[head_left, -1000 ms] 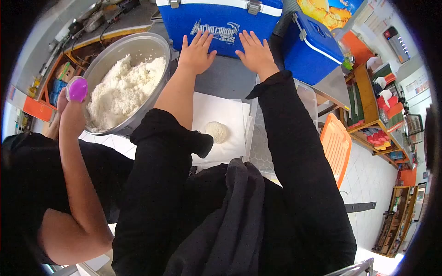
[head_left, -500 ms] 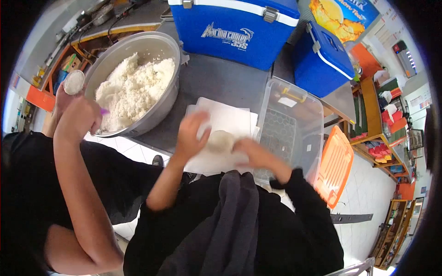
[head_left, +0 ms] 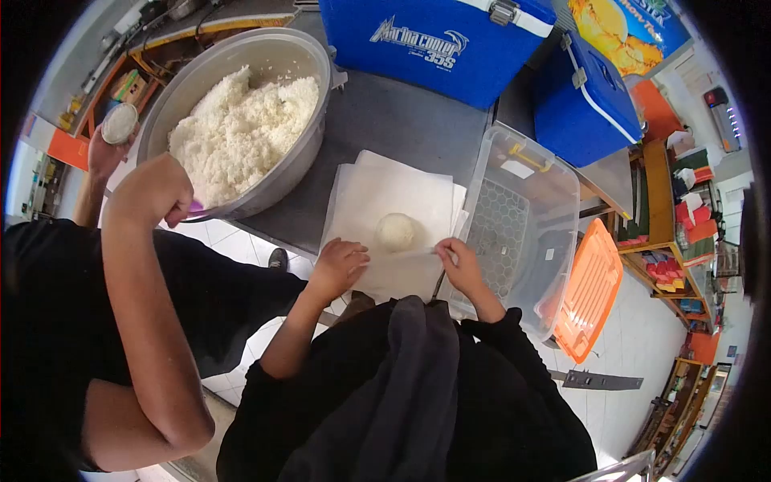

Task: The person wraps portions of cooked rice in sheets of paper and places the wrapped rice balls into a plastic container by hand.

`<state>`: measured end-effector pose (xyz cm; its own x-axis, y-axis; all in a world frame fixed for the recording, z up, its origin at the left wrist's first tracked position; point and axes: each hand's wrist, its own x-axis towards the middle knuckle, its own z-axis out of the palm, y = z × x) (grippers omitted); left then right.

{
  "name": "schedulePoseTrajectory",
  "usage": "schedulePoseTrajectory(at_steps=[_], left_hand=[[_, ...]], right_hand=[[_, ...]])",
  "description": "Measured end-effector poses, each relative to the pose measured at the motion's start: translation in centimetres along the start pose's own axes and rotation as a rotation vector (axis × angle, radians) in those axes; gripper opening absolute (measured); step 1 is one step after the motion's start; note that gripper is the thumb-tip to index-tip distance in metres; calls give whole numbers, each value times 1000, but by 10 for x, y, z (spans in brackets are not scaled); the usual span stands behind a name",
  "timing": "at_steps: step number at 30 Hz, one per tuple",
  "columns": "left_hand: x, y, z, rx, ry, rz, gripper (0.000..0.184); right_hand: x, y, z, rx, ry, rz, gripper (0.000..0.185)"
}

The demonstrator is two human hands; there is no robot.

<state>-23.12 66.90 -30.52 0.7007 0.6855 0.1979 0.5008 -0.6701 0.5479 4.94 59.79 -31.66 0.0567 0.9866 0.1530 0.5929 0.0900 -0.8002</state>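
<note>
A round mound of rice (head_left: 395, 232) sits on a stack of white paper sheets (head_left: 405, 189) at the table's near edge. At the lower left of the sheets is my left hand (head_left: 342, 267), its fingers bent and apart over the paper. My right hand (head_left: 458, 263) pinches the near right edge of the top sheet, right of the mound. Beside me, a co-worker's one hand (head_left: 152, 189) holds a purple-handled tool at the rim of a big metal pot (head_left: 277, 178) of rice (head_left: 241, 136). The co-worker's other hand holds a small cup of rice (head_left: 120, 123).
A large blue cooler (head_left: 434, 48) and a smaller one (head_left: 586, 100) stand at the back. Right of the paper is a clear plastic bin (head_left: 514, 225), with an orange lid (head_left: 590, 293) beyond it. The co-worker's arm is close on the left.
My hands have come back from near the blue cooler to the paper, and my right hand has taken hold of its edge. The co-worker's purple tool has moved from the cup to the pot.
</note>
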Motion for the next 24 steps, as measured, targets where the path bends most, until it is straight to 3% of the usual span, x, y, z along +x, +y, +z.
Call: schedulePoseTrajectory(at_steps=[1,2,3,5,6,8,9,11,12,14,16,21,24], left_hand=[[7,-9,2,-3,-36,-6,19],[14,-18,10,-18,112,51,15],[24,-17,8,-23,109,52,15],[42,-10,2,-282,87,-500,12],[47,-15,6,-283,83,-498,12],[52,-29,18,-261,162,-478,13],[52,-29,22,-262,157,-476,13],[51,-29,30,-7,312,-494,12],[52,-20,30,-5,307,-492,12],[47,12,33,446,510,-336,22],[24,15,70,331,157,9,36],[23,48,72,352,84,-37,48],[27,51,64,315,78,-63,52]], right_hand=[[7,-2,1,97,25,120,13],[14,-4,2,194,51,241,14],[20,-7,3,192,52,247,14],[29,-12,3,164,-21,121,17],[31,-7,4,163,-18,124,17],[33,6,10,-126,38,-151,27],[35,7,9,-126,40,-146,27],[38,9,9,-273,-58,213,39],[39,10,11,-270,-55,218,39],[38,11,18,-311,5,238,44],[38,12,20,-309,26,223,44],[20,5,11,-339,130,207,39],[-3,9,-1,-498,166,48,35]])
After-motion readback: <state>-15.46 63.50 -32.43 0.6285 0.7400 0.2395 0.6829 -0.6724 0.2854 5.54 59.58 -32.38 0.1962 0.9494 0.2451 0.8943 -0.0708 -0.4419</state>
